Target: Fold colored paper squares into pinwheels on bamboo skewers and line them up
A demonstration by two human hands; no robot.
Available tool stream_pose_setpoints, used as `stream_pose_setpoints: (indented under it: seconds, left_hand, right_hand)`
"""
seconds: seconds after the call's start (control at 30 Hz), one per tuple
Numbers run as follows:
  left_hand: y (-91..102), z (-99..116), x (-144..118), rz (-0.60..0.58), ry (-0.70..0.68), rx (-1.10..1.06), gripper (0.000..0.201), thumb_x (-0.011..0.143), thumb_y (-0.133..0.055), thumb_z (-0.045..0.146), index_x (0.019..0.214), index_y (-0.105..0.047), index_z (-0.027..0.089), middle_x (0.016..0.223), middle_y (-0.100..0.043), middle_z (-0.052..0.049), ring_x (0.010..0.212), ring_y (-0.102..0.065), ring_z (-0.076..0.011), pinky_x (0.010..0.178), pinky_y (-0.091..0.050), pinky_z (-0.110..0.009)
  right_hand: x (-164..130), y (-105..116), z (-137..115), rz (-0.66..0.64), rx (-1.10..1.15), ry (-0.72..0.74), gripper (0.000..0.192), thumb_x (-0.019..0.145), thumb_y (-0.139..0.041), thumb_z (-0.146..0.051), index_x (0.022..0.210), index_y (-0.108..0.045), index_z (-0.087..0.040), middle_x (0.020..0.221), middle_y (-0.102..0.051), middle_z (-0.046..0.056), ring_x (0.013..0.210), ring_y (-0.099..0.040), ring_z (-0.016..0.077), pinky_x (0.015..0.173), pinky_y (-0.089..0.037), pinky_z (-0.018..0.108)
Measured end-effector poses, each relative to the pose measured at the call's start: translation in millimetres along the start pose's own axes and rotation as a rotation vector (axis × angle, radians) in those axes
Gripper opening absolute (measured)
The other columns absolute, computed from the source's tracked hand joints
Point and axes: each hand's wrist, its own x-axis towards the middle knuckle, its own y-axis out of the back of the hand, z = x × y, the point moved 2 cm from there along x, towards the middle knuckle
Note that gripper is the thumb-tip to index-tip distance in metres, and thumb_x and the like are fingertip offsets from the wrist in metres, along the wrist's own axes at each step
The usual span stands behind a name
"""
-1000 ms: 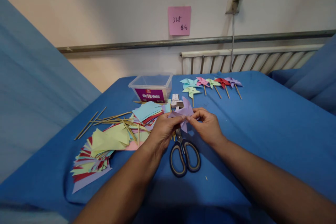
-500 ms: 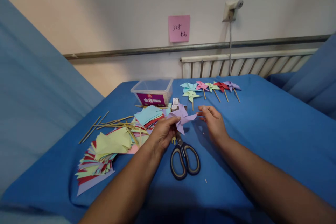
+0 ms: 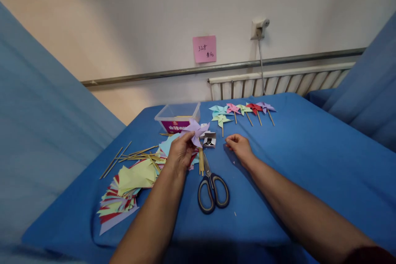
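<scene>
Left hand (image 3: 179, 153): its grip pinches the purple pinwheel (image 3: 194, 130) from below, so the pinwheel sticks up above the fingers.
Right hand (image 3: 239, 148): fingers curled together, holding nothing I can see, resting on the blue bench (image 3: 309, 156), apart from the pinwheel.
Small box (image 3: 209, 139): between both hands.
Scissors (image 3: 212, 187): flat, nearer the person.
Paper pile (image 3: 130, 185): left.

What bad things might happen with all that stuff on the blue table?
The left hand pinches the folded purple paper pinwheel only lightly, so it may unfold. The right hand rests near the small open white box and might knock it over. The black-handled scissors lie close to both forearms; a sleeve could snag them.
</scene>
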Motion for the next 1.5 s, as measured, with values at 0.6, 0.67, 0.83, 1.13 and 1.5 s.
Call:
stream_pose_setpoints:
  seconds: [0.6, 0.67, 0.83, 1.13, 1.5]
  left_hand:
    - [5.7, -21, 14, -0.14, -0.043, -0.019, 0.031, 0.054, -0.082, 0.017, 0.082, -0.069, 0.011, 0.071, -0.071, -0.004, 0.06, -0.065, -0.0143, 0.061, -0.052, -0.025]
    - [6.3, -21, 13, -0.133, -0.041, -0.033, 0.031, 0.054, -0.082, 0.017, 0.081, -0.068, 0.011, 0.07, -0.071, -0.004, 0.061, -0.065, -0.0146, 0.062, -0.052, -0.025]
    - [7.2, -19, 12, -0.147, -0.056, -0.075, 0.029, 0.053, -0.082, 0.016, 0.079, -0.07, 0.011, 0.073, -0.072, -0.005, 0.062, -0.064, -0.014, 0.062, -0.053, -0.024]
    - [7.6, -20, 11, -0.133, -0.032, -0.084, 0.031, 0.053, -0.082, 0.016, 0.082, -0.071, 0.011, 0.076, -0.073, -0.006, 0.067, -0.066, -0.0158, 0.065, -0.053, -0.025]
    - [7.0, -19, 11, -0.166, -0.042, -0.084, 0.032, 0.053, -0.083, 0.017, 0.082, -0.071, 0.011, 0.075, -0.073, -0.006, 0.063, -0.065, -0.0154, 0.066, -0.052, -0.027]
  right_hand:
    - [10, -60, -33, -0.32, -0.999, 0.343, 0.023, 0.085, -0.055, -0.022, 0.095, -0.076, -0.022, 0.107, -0.069, 0.01, 0.096, -0.064, 0.0259, 0.081, -0.045, 0.032]
    - [13, -64, -34, -0.353, -1.015, 0.335, 0.019, 0.08, -0.06, -0.021, 0.089, -0.076, -0.021, 0.104, -0.071, 0.011, 0.094, -0.065, 0.0278, 0.079, -0.045, 0.033]
    - [17, -73, -35, -0.373, -1.048, 0.309, 0.017, 0.073, -0.065, -0.017, 0.086, -0.076, -0.017, 0.096, -0.073, 0.015, 0.088, -0.067, 0.0298, 0.077, -0.046, 0.036]
    - [15, -79, -35, -0.431, -1.151, 0.309, 0.027, 0.076, -0.059, -0.011, 0.098, -0.073, -0.014, 0.105, -0.072, 0.017, 0.097, -0.066, 0.0306, 0.085, -0.047, 0.035]
    - [18, -75, -40, -0.495, -1.291, 0.298, 0.029, 0.084, -0.056, -0.029, 0.108, -0.07, -0.019, 0.112, -0.07, 0.012, 0.103, -0.065, 0.0274, 0.082, -0.049, 0.03]
